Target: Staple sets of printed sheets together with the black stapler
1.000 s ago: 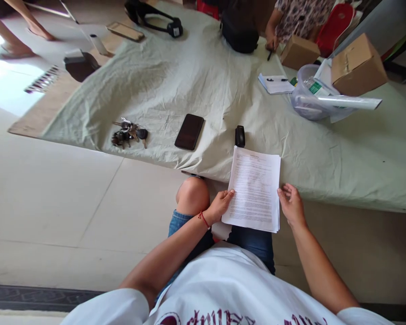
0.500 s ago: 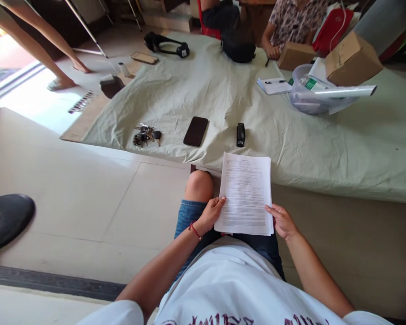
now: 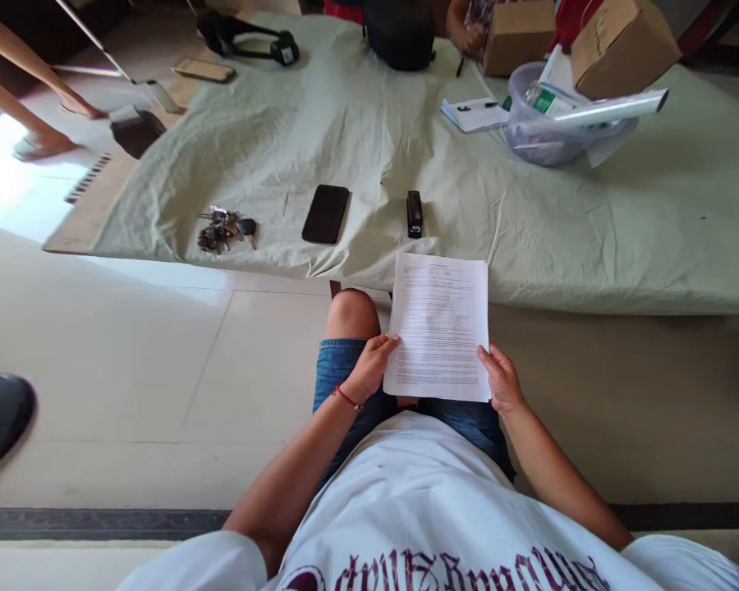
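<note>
A stack of printed paper sheets [image 3: 440,324] is held above my lap, its far edge near the cloth-covered table. My left hand [image 3: 373,365] pinches the stack's left edge, thumb on top. On the right edge, my right hand [image 3: 501,377] grips it the same way, with the other fingers partly hidden beneath. Just beyond the sheets a black stapler [image 3: 415,214] lies on the cloth. Left of it are a dark smartphone [image 3: 326,214] and a bunch of keys [image 3: 227,229].
The table bears a pale green cloth [image 3: 591,246]. A clear plastic basin [image 3: 526,135], a cardboard box [image 3: 621,49], a notepad [image 3: 474,115], a black bag [image 3: 399,33] and a black headset-like strap [image 3: 246,37] stand farther back. Another person's hand [image 3: 468,39] rests at the far edge.
My view has tilted and shifted, so table items sit higher and farther left. The sheets at the right edge look more evenly lined up. Both hands still hold the stack.
</note>
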Available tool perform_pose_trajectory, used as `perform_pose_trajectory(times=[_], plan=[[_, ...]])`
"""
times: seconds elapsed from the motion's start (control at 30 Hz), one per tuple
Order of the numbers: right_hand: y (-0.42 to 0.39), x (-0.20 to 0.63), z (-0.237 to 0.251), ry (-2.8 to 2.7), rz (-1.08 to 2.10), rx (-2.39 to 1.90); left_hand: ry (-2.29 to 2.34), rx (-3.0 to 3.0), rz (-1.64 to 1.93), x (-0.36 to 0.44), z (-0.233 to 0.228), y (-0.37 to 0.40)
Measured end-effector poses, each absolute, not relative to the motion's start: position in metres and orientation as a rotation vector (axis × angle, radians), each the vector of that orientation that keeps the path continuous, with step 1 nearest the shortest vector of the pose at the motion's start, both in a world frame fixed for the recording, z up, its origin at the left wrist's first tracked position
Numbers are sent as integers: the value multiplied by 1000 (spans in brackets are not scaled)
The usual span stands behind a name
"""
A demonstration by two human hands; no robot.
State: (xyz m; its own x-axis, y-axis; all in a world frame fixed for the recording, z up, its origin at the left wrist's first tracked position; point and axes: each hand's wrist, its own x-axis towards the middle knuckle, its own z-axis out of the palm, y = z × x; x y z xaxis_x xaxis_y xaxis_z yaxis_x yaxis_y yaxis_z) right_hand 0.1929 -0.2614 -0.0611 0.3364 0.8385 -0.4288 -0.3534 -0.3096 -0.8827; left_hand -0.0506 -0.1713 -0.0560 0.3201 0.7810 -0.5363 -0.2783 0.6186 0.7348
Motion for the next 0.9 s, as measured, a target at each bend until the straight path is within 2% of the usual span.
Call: perform_pose_trajectory(times=[0.23,0.5,0.73,0.9], plan=[[-265,189,-62,-558,1319,-1418,1014,747,790,-68,-41,-204],[-258,181,-65,-550,1288,-1354,832,512,815,-77,-50,-190],[-257,184,-73,-486,1175,-1345,937,584,804,-72,-59,-191],[-257,186,-67,-506,1255,-1365,995,628,851,-65,-58,-195]])
